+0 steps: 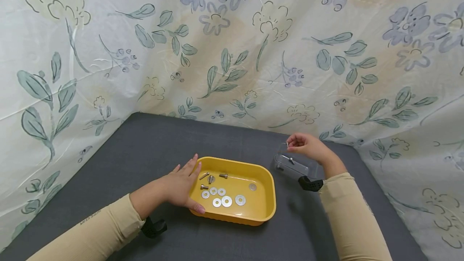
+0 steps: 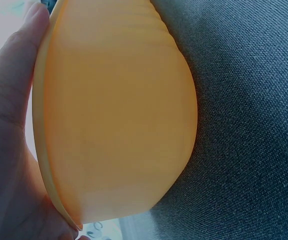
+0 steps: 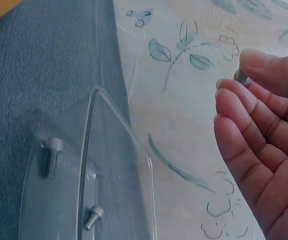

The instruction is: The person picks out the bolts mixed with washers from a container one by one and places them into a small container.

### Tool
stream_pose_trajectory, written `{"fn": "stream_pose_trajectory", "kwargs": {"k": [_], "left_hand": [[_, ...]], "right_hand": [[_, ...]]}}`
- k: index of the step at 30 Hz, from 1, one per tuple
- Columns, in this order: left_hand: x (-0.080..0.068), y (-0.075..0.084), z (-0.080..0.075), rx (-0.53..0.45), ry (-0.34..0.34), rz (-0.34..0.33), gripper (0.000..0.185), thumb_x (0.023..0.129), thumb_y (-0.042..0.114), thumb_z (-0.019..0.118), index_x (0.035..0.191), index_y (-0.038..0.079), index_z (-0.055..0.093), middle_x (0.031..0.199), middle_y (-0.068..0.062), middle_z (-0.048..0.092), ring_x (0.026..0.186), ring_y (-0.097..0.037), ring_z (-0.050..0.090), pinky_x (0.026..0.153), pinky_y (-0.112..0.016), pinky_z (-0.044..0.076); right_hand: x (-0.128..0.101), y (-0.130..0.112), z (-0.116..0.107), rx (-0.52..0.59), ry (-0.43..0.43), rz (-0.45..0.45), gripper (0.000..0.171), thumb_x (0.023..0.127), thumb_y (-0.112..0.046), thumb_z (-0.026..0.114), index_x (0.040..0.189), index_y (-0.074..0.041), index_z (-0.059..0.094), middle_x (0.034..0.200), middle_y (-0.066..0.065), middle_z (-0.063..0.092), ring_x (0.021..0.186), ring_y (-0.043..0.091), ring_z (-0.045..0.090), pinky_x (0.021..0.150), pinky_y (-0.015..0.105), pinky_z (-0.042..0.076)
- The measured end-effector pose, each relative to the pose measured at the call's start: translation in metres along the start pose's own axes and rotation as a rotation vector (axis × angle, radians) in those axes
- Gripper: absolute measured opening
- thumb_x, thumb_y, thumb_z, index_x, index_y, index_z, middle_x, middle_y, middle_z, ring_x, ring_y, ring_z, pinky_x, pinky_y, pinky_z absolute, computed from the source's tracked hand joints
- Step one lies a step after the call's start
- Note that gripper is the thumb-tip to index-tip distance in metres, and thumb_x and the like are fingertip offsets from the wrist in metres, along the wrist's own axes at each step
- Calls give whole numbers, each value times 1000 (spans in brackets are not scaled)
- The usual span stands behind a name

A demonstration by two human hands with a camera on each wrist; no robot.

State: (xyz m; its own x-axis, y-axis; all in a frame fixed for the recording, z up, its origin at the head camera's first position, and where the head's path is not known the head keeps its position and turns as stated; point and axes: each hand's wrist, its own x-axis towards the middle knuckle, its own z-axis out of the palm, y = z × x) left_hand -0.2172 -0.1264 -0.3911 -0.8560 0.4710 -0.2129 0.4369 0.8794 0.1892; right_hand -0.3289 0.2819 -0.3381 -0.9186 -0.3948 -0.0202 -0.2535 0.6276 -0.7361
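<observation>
Head, left hand (image 1: 179, 186): forearm flat on grey tabletop (image 1: 145, 148), palm against left wall of yellow tray (image 1: 266, 190); fingers straight, released, thumb along the near rim.
Head, tray contents: washers (image 1: 222, 197) and bolts (image 1: 211, 177) loose on its floor.
Head, right hand (image 1: 308, 146): raised over clear container (image 1: 293, 165), right of tray; fingers pinch a small bolt (image 1: 287, 145).
Left wrist: left hand (image 2: 9, 130) pressed flat on tray's (image 2: 119, 115) outer wall, fingers extended.
Right wrist: thumb and fingertips (image 3: 234, 92) grasp small bolt (image 3: 242, 77); other fingers loosely curled. Clear container (image 3: 84, 170) below-left, two bolts inside (image 3: 51, 155).
</observation>
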Motion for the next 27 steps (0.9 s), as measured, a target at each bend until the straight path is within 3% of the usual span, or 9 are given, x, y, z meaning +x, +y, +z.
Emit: {"fn": "stream_pose_trajectory", "kwargs": {"k": [5,12,17,21,27], "left_hand": [[1,-1,1,5,-1,0,135,50,89,48,147,3,7,151,-13,-14,139,-26,-2,109,-52,10],[1,-1,2,5,1,-2,136,49,89,48,147,4,6,151,-12,-15,139,-25,-2,109,-51,10],[1,-1,1,-2,-3,-3,136,50,88,49,147,3,6,151,-12,-15,139,-25,-2,109,-51,10],[1,-1,1,-2,-5,-4,135,50,88,50,147,4,6,151,-12,-15,140,-25,-2,109,-51,10],[1,-1,2,3,-1,-3,135,50,88,49,147,4,6,151,-12,-15,140,-25,-2,109,-51,11]], "right_hand": [[-3,7,-3,-18,20,13,19,86,-14,65,101,-4,58,92,11,59,89,31,55,75,31,50],[-7,19,-9,-55,42,39,25,86,-21,65,102,-3,58,93,11,60,86,22,56,74,31,49],[-10,22,-12,-41,55,50,25,86,-19,65,102,-2,57,93,12,60,86,24,58,73,30,50],[-14,17,-14,-38,52,52,22,87,-14,63,103,1,56,93,13,60,84,20,58,74,32,49],[-13,27,-19,-21,41,59,25,88,-15,62,105,1,55,97,15,60,85,15,58,77,33,49]]}}
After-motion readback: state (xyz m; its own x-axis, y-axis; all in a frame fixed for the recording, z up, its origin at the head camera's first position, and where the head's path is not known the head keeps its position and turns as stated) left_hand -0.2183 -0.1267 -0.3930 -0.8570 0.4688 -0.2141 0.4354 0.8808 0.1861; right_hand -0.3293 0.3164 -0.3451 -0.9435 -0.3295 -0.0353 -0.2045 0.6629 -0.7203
